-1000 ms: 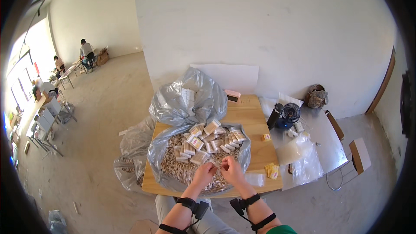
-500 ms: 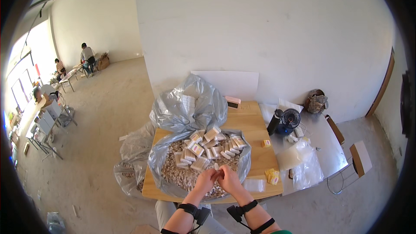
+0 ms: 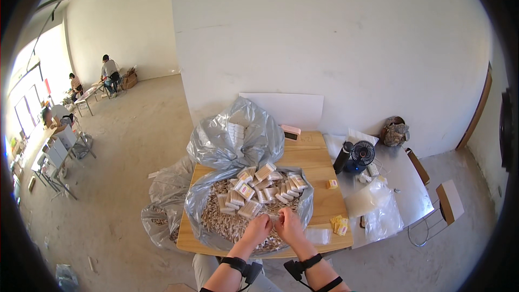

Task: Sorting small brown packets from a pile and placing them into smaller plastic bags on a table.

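Note:
My left hand (image 3: 259,227) and my right hand (image 3: 288,227) are close together above the near part of an opened grey plastic bag (image 3: 193,197). The fingers of both are curled and pinched, and whatever they hold is too small or hidden to make out. Beneath them lies a mass of loose cotton swabs (image 3: 219,224) filling the bag. Several clear packs of cotton swabs (image 3: 249,209) are piled on top, one showing a yellow-and-white card (image 3: 244,190). Right of my right hand, flat clear plastic sleeves (image 3: 318,236) lie on the wooden table.
Small yellow cards (image 3: 339,225) and a yellow box (image 3: 331,184) sit along the table's right side. Behind stands a second grey bag (image 3: 216,143) with white packs. A metal table (image 3: 416,194) at right bears a fan (image 3: 363,152), a black bottle (image 3: 343,157) and plastic bags (image 3: 384,216).
My hands have parted slightly, and the small pale thing that showed above my fingertips is no longer visible there. The view has tilted a little; the piled packs look unmoved.

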Available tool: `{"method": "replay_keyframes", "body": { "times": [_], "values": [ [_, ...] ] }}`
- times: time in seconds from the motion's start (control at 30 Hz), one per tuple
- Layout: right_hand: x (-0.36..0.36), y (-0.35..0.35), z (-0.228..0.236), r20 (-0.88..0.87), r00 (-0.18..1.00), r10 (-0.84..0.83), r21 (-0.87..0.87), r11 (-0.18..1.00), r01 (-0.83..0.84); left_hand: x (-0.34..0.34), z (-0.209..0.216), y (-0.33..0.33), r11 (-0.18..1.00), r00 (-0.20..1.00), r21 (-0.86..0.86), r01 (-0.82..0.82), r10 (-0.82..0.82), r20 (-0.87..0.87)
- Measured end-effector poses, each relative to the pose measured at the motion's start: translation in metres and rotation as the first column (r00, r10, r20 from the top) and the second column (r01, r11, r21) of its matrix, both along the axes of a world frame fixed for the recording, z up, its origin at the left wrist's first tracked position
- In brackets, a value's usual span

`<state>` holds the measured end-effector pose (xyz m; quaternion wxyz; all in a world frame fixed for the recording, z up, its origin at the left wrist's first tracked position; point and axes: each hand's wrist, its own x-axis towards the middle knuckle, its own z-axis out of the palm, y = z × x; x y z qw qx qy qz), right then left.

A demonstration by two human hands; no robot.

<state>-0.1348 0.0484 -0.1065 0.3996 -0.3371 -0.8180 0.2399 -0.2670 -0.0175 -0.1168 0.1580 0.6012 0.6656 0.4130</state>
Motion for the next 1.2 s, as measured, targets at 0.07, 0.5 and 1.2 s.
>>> {"method": "replay_keyframes", "body": {
  "times": [0.07,0.5,1.2],
  "values": [
    [-0.002,-0.004,0.005,-0.076,0.995,0.063,0.004,0.998,-0.063,-0.001,0.001,0.003,1.000,1.000,0.029,-0.003,0.003,0.003],
    [0.003,0.013,-0.020,-0.071,0.977,-0.200,-0.355,0.920,0.162,-0.012,-0.001,0.005,0.910,0.955,0.302,-0.285,0.297,0.007],
    [0.003,0.008,-0.007,-0.247,0.962,0.121,-0.488,0.842,-0.231,0.005,0.006,0.000,0.984,0.974,-0.080,-0.157,0.167,0.154]
  ]
}}
